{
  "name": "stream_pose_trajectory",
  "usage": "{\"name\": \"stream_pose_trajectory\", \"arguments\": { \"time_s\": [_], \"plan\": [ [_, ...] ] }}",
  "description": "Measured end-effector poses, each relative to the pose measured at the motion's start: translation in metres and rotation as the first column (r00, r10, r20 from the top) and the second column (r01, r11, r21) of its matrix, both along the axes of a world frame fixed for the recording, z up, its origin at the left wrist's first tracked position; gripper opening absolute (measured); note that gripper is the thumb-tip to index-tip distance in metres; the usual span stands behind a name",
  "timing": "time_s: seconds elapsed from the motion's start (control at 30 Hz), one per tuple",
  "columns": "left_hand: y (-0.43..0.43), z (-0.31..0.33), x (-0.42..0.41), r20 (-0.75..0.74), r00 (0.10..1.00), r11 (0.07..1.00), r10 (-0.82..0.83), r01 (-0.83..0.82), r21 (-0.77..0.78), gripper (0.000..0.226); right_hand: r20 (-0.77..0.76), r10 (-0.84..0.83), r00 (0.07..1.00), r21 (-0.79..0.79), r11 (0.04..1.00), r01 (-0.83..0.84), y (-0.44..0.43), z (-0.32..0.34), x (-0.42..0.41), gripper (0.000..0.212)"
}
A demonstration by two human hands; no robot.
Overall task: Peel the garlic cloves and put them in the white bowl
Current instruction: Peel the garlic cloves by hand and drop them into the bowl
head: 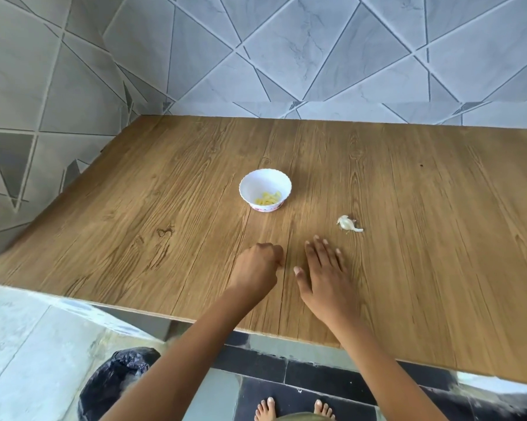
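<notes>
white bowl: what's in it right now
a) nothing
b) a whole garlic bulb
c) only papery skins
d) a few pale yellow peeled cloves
D: a small heap of pale yellow peeled cloves lies at the bottom of the white bowl, while the whitish garlic scrap lies outside it on the table.

1 white bowl (265, 183), few peeled cloves (268, 199) (no. unclear), 1 garlic pc (348, 223), 1 table (423, 238)
</notes>
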State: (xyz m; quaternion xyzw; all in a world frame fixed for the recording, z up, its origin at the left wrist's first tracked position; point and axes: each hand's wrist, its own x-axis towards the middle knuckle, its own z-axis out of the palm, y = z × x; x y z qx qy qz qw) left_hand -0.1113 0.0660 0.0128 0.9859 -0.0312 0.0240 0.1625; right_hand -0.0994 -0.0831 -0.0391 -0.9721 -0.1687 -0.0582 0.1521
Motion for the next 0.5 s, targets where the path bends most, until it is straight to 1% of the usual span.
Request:
{"name": "stream_pose_trajectory", "arguments": {
  "time_s": [0.07,0.1,0.13,0.17,0.2,0.23,0.27,0.3,0.37,0.4,0.43,0.5],
  "plan": [
    [0.009,0.001,0.002,-0.034,0.999,0.976,0.042,-0.048,-0.21,0.012,-0.013,0.028,1.0,0.055,0.998,-0.027,-0.001,0.001,0.001,0.059],
    [0.014,0.001,0.003,-0.067,0.996,0.93,0.062,-0.082,-0.359,0.008,-0.009,0.052,0.999,0.121,0.991,-0.051,-0.003,0.001,0.001,0.056],
    [0.018,0.002,0.002,-0.122,0.989,0.846,0.08,-0.132,-0.517,0.005,-0.008,0.078,0.997,0.226,0.971,-0.074,-0.004,0.001,0.001,0.051],
    [0.019,0.005,-0.001,-0.192,0.977,0.73,0.09,-0.196,-0.655,0.005,-0.032,0.099,0.995,0.364,0.928,-0.081,-0.006,0.005,0.0,0.044],
    [0.018,0.008,-0.003,-0.259,0.963,0.604,0.075,-0.25,-0.756,0.007,-0.085,0.126,0.988,0.498,0.864,-0.068,-0.007,0.012,-0.002,0.037],
    [0.016,0.01,-0.006,-0.303,0.952,0.499,0.042,-0.282,-0.819,0.009,-0.155,0.161,0.975,0.592,0.805,-0.039,-0.006,0.019,-0.004,0.031],
    [0.015,0.011,-0.008,-0.323,0.946,0.428,0.009,-0.296,-0.854,0.011,-0.228,0.195,0.954,0.656,0.755,0.003,-0.004,0.026,-0.005,0.026],
    [0.013,0.012,-0.009,-0.329,0.944,0.381,-0.015,-0.299,-0.875,0.012,-0.299,0.216,0.93,0.697,0.715,0.058,-0.001,0.032,-0.006,0.022],
    [0.012,0.012,-0.011,-0.328,0.944,0.329,-0.026,-0.302,-0.895,0.011,-0.372,0.239,0.897,0.758,0.636,0.144,0.002,0.039,-0.007,0.009],
    [0.013,0.012,-0.011,-0.323,0.946,0.329,-0.023,-0.298,-0.896,0.01,-0.384,0.252,0.888,0.786,0.594,0.171,0.003,0.042,-0.007,0.008],
    [0.014,0.011,-0.011,-0.317,0.948,0.352,-0.015,-0.292,-0.889,0.009,-0.39,0.266,0.882,0.809,0.557,0.189,0.003,0.043,-0.007,0.009],
    [0.016,0.009,-0.011,-0.304,0.953,0.43,0.001,-0.275,-0.86,0.007,-0.414,0.29,0.863,0.83,0.508,0.228,0.003,0.044,-0.005,0.007]
  ]
}}
